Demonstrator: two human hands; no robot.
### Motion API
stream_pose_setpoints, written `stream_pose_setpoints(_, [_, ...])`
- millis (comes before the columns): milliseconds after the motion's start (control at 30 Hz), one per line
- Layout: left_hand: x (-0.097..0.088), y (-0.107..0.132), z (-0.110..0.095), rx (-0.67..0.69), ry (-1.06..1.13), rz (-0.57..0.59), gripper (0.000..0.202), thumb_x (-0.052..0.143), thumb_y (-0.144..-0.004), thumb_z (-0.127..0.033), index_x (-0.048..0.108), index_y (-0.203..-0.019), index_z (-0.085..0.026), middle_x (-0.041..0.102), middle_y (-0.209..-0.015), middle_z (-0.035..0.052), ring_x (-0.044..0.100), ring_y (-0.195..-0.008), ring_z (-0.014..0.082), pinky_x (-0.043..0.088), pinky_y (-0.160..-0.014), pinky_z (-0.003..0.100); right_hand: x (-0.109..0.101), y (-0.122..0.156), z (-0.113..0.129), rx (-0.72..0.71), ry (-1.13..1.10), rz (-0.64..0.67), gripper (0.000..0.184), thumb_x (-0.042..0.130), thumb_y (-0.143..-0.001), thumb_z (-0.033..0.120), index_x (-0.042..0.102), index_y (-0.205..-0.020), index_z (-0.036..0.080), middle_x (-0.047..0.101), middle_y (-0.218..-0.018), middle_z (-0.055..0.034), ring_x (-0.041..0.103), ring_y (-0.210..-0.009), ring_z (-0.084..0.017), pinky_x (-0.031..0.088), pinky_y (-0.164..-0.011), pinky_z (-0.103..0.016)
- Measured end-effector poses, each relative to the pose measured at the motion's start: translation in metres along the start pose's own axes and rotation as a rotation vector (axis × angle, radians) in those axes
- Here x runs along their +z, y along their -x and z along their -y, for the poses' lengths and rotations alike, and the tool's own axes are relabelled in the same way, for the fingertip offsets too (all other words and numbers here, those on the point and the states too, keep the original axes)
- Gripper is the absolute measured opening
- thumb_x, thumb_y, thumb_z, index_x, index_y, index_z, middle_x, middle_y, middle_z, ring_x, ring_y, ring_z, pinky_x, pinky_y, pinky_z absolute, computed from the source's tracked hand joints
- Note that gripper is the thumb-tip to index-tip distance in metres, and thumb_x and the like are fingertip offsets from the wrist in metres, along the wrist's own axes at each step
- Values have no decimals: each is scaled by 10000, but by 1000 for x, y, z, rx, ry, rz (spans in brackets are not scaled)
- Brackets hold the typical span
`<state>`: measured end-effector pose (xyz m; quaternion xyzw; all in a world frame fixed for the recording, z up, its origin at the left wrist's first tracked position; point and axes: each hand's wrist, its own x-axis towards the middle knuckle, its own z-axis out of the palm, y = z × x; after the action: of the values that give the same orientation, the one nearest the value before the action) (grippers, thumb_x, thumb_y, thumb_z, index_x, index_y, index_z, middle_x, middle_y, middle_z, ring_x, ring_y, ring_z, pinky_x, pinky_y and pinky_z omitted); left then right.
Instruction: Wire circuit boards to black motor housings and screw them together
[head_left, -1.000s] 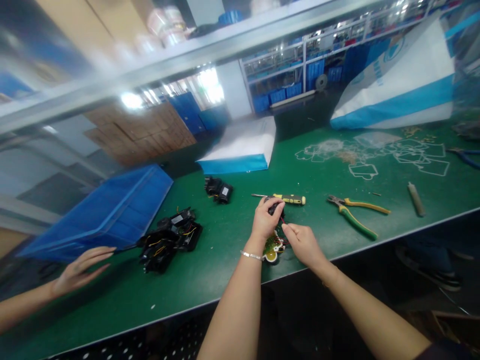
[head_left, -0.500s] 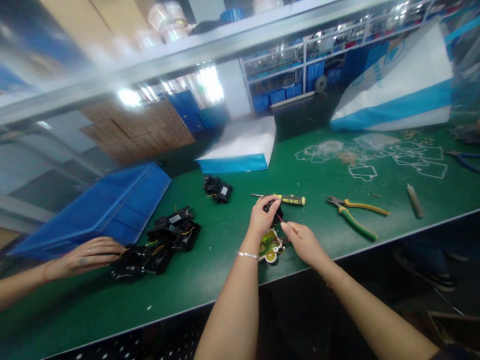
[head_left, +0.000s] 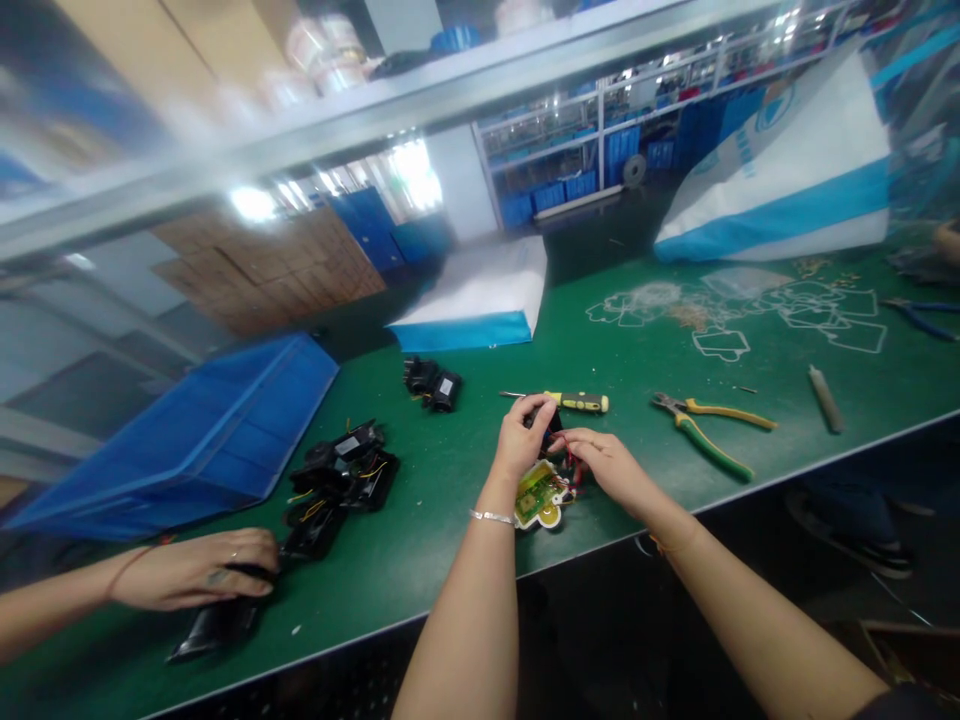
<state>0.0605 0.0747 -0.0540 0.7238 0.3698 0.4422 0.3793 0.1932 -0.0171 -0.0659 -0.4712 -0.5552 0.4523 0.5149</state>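
Note:
My left hand [head_left: 520, 440] is closed around a small black plastic housing [head_left: 553, 422], which the fingers mostly cover. Thin red and dark wires [head_left: 568, 462] run from it, and my right hand [head_left: 606, 466] pinches them close to the housing. Beneath both hands, a green circuit board [head_left: 538, 494] in a pale, rounded frame lies near the table's front edge. Just behind my left hand rests a yellow-and-black screwdriver [head_left: 577, 402]. Pliers [head_left: 701, 425] with green and yellow handles lie open to the right.
At the left, a co-worker's hand [head_left: 217, 570] grips a black housing [head_left: 217, 625]. Several black housings [head_left: 341, 480] lie beside a blue bin [head_left: 187, 430], with another black assembly [head_left: 433, 385] farther back. White frames [head_left: 720, 344], a grey stick [head_left: 825, 400] and a white-blue bag [head_left: 787, 180] occupy the right side.
My right hand's fingers have shifted left, closer to the housing, and more red wire shows. The co-worker's hand has drawn a black housing from the pile toward the front edge.

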Motion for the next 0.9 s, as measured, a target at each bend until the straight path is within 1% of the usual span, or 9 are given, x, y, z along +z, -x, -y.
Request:
stream_pose_setpoints(33, [0, 0, 0, 7, -9, 5, 272, 571, -829, -417, 680, -929, -188, 672, -981, 54, 596, -953, 163, 437, -892, 287, 1, 0, -1, 42, 10, -15, 284, 450, -827, 286, 676, -970, 192, 641, -942, -46, 551, -536, -112, 452, -504, -254])
stream_pose_setpoints(100, [1, 0, 0, 21, -16, 6, 262, 574, -828, -411, 680, -919, -190, 668, -980, 52, 595, -947, 160, 437, -889, 286, 2, -1, -5, 93, 45, -44, 289, 517, -806, 335, 645, -1024, 196, 631, -813, -18, 499, -448, -95, 400, -429, -230])
stream_pose_setpoints(233, [1, 1, -2, 34, -3, 15, 251, 569, -835, -399, 672, -926, -188, 663, -981, 54, 595, -942, 160, 439, -888, 293, 2, -1, -14, 147, 122, -136, 267, 613, -744, 369, 594, -920, 171, 608, -722, -3, 501, -478, -101, 379, -439, -213])
stream_pose_setpoints(300, [-1, 3, -3, 48, -2, 40, 241, 575, -834, -390, 673, -930, -193, 662, -982, 53, 594, -948, 161, 437, -897, 302, 2, -2, -19, 189, 177, -135, 285, 629, -727, 374, 574, -915, 166, 612, -704, -5, 502, -498, -109, 367, -442, -212])
stream_pose_setpoints(400, [-5, 5, -4, 66, -2, 85, 236, 613, -811, -367, 674, -968, -202, 657, -1030, 57, 587, -995, 167, 424, -935, 315, 1, -4, -20, 230, 233, -39, 264, 566, -777, 420, 605, -799, 160, 577, -578, 6, 465, -467, -114, 324, -431, -220])
stream_pose_setpoints(467, [-7, 7, -4, 59, 9, 98, 259, 643, -789, -352, 669, -999, -203, 651, -1066, 62, 584, -1019, 171, 417, -953, 321, -2, -5, -18, 226, 280, -13, 348, 493, -823, 461, 594, -666, 167, 515, -503, 18, 416, -451, -110, 282, -434, -230])
stream_pose_setpoints(567, [-6, 8, -4, 57, 20, 85, 265, 674, -761, -342, 675, -984, -198, 656, -1046, 60, 588, -1006, 172, 420, -954, 326, -8, -7, -14, 196, 373, -70, 439, 438, -851, 482, 504, -539, 180, 437, -470, 29, 355, -468, -107, 225, -458, -249])
stream_pose_setpoints(700, [0, 10, -5, 76, 24, 52, 231, 684, -745, -344, 693, -926, -201, 659, -988, 53, 596, -948, 167, 438, -916, 318, -6, -4, -11, 164, 472, -133, 476, 437, -856, 504, 440, -498, 190, 418, -471, 25, 354, -485, -117, 194, -480, -269])
stream_pose_setpoints(900, [4, 11, -6, 84, -2, 0, 175, 662, -763, -302, 703, -916, -226, 650, -992, 50, 589, -958, 174, 439, -924, 326, 22, 12, -4, 91, 567, -240, 487, 353, -918, 483, 446, -535, 196, 467, -513, 10, 401, -518, -131, 196, -516, -280])
